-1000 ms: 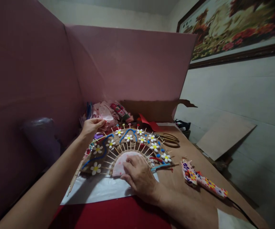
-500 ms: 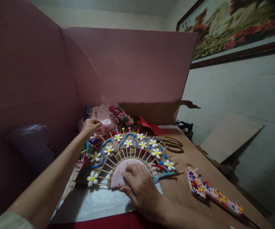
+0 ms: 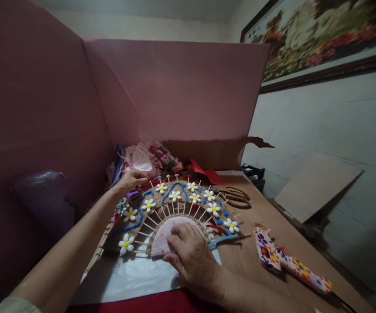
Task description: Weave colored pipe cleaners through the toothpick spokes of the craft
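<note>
Looks well along but probably unfinished with the half-round fan (image 3: 184, 199), laid near the middle of the view, partly over a white sheet (image 3: 126, 282) and partly over brown board (image 3: 240, 263). Reckoned by clock from the pink half-disc (image 3: 161, 239) at its hub, already carries about ten white flowers (image 3: 213, 209) along the twine band, blue wavy lines (image 3: 131, 227) between nine and one, and blue spots (image 3: 219, 221) between one and three. Shows coloured heads (image 3: 168, 176) only around twelve; seems to leave the stick tips at one and two plain, so perhaps wants more there. Points the arched rim to twelve, on the far side, and the straight edge to six; runs the long axis nearly from nine to three. Steadied, apparently, under the right hand (image 3: 196, 256), spread loosely on the half-disc with thumb apart and clasped round nothing visible. At half past ten, beside the rim, the left hand (image 3: 134, 180) with fingertips drawn together; cannot tell how fully closed, nor on what. At two, near the rim, scissors (image 3: 238, 200); between three and four, well apart, a flower-patterned gun-shaped tool (image 3: 287, 262).
</note>
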Tool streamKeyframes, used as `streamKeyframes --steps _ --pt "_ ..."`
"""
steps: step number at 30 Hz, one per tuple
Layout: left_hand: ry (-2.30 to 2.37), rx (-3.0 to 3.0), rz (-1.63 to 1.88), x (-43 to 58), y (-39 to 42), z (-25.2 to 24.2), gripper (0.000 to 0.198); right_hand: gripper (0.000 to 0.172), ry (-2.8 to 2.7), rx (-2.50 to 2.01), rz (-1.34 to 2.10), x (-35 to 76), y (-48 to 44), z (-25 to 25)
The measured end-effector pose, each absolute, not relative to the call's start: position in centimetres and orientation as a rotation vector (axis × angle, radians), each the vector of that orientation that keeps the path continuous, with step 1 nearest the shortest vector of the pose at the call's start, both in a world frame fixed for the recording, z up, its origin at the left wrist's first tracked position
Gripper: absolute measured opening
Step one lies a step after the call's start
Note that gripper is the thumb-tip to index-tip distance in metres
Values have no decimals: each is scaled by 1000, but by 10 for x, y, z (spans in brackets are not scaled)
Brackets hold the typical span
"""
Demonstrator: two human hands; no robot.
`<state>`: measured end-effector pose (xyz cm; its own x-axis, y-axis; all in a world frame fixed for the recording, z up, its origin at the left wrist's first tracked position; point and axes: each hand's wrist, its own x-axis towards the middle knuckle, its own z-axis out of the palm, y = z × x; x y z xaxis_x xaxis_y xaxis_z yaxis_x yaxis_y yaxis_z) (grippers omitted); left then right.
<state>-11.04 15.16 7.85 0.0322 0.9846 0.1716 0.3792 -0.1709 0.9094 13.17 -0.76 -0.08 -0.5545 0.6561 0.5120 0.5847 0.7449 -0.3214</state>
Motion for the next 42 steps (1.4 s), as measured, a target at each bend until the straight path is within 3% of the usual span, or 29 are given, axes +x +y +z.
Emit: streamKeyframes --steps 42 --pt "1355 1456 1225 -106 155 69 30 25 -2327 -915 143 132 -6 -1"
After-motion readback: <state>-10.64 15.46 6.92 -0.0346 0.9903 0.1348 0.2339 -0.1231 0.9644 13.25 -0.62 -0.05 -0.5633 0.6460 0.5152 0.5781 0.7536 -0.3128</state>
